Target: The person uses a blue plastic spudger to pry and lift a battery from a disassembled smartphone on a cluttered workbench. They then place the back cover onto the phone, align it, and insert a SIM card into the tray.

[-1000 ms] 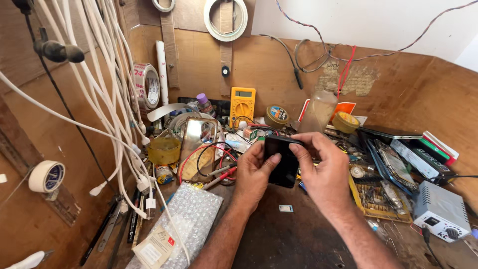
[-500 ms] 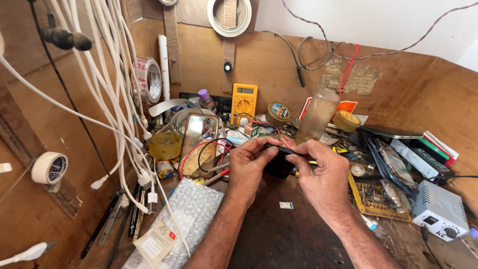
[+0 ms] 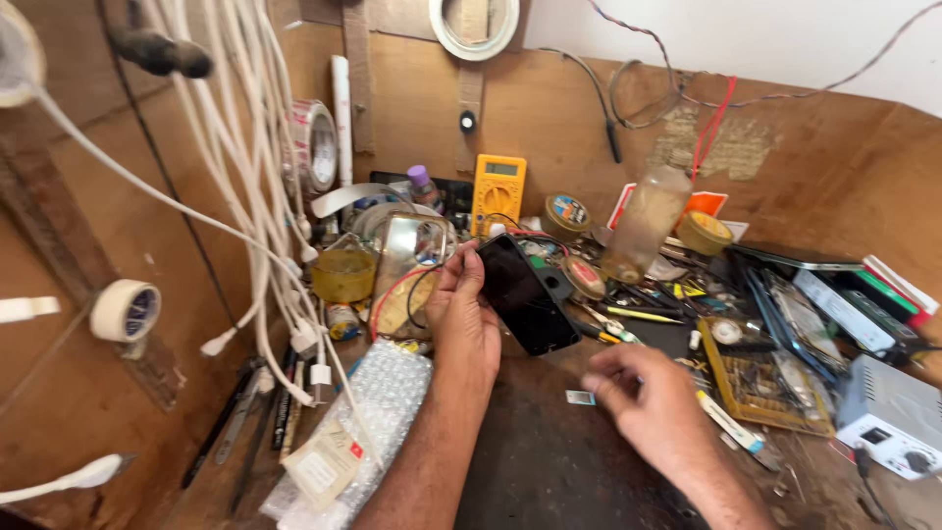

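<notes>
Left hand (image 3: 469,319) raised over the dark worktop (image 3: 549,461), fingers curled round the left edge of a black phone (image 3: 527,293), thumb laid along the near side. Phone held tilted, dark screen facing up and to the right, lower corner just above the bench, well clear of the right hand. Right hand (image 3: 643,397) lower and nearer, palm down, blurred; fingers seemingly drawn together, perhaps pinching something tiny, though too smeared to tell. Just left of those fingertips, lying flat on the worktop, a small pale card (image 3: 579,397), apart from the hand.

Behind the phone, a yellow meter (image 3: 497,191) propped against the brown back wall (image 3: 549,108), with a cloudy plastic bottle (image 3: 648,221) standing to its right. Left of the holding hand, a yellow tub (image 3: 343,275), and nearer, a sheet of bubble wrap (image 3: 378,412) beside the forearm. White cables (image 3: 245,157) hanging down the left side. At the far right, a green circuit board (image 3: 760,378) and a white box (image 3: 898,417) among loose clutter.
</notes>
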